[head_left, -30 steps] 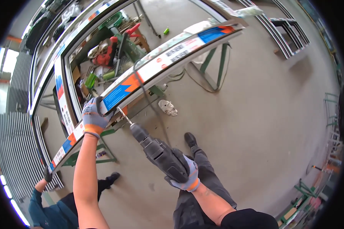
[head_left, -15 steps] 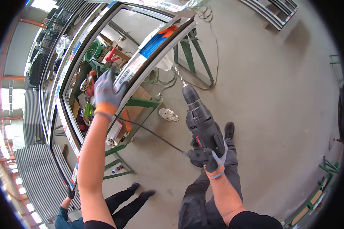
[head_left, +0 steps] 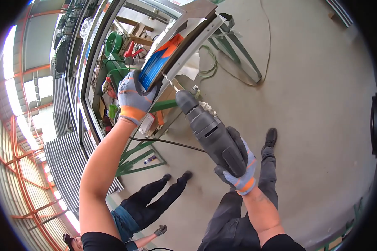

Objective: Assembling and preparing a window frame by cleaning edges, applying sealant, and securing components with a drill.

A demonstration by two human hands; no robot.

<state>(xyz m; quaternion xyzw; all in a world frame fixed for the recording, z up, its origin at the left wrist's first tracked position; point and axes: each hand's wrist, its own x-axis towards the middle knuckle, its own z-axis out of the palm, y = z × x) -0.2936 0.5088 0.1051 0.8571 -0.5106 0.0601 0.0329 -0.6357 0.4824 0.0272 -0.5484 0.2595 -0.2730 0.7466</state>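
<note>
My left hand (head_left: pixel 136 95), in a grey glove with an orange cuff, is wrapped round the near end of a large metal window frame (head_left: pixel 190 51). Beside its fingers, blue and orange protective film (head_left: pixel 158 60) covers the frame's face. In my gloved right hand (head_left: pixel 245 167) is a black corded power drill (head_left: pixel 209 129), gripped at its rear; the handle is mostly hidden beneath the body. Its spiral drill bit (head_left: pixel 170 82) points up and left, the tip at the frame's outer side, just right of my left hand. Whether it has entered the metal I cannot tell.
Green metal stands (head_left: pixel 241 58) support the frame. Tools and boxes lie below it, including a green round container (head_left: pixel 113 43). The drill's black cord (head_left: pixel 167 142) runs left. A co-worker in dark trousers (head_left: pixel 155 198) is at lower left. A hose (head_left: pixel 208 62) lies on the floor.
The drill has moved left and up, bringing its bit from apart to the frame's side. My left hand still grips the frame. The view has shifted, and more of the co-worker shows.
</note>
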